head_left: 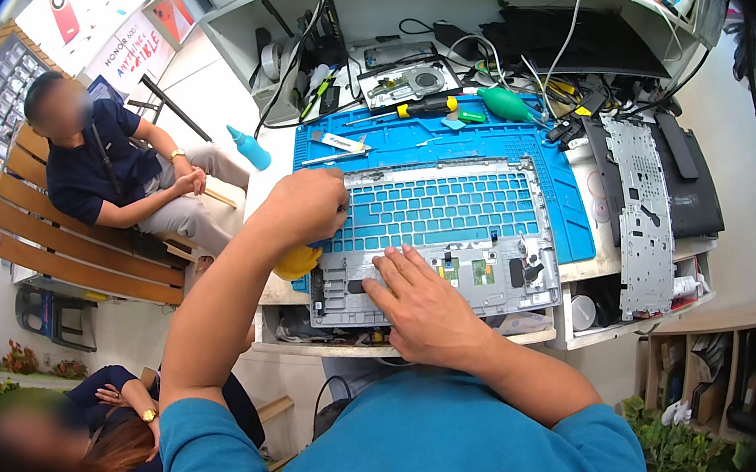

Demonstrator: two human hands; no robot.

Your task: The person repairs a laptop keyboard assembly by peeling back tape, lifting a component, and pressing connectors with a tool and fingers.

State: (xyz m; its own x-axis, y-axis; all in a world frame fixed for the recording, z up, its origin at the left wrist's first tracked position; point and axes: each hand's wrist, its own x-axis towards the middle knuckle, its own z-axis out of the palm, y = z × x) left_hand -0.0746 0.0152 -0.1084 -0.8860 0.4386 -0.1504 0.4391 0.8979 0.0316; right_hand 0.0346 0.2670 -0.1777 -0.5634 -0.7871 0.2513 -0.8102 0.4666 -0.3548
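A bare silver-grey laptop top cover (341,307) lies on the blue repair mat (571,214), its inner side up. The mat's blue shows through its grid of key openings. My left hand (311,204) is closed at the cover's upper left corner, fingers curled down; what they hold, if anything, is hidden. Just below that hand sits a yellow object (297,263) with some blue beside it, its kind unclear. My right hand (431,309) lies flat on the palm-rest part, fingers spread, left of the small green boards (483,272).
Behind lie a yellow-black screwdriver (427,108), a green air blower (507,104) and laptop parts (416,81). A blue bottle (249,148) stands left. A perforated metal plate (644,215) leans right, by dark laptop covers (691,182). Two people sit at left.
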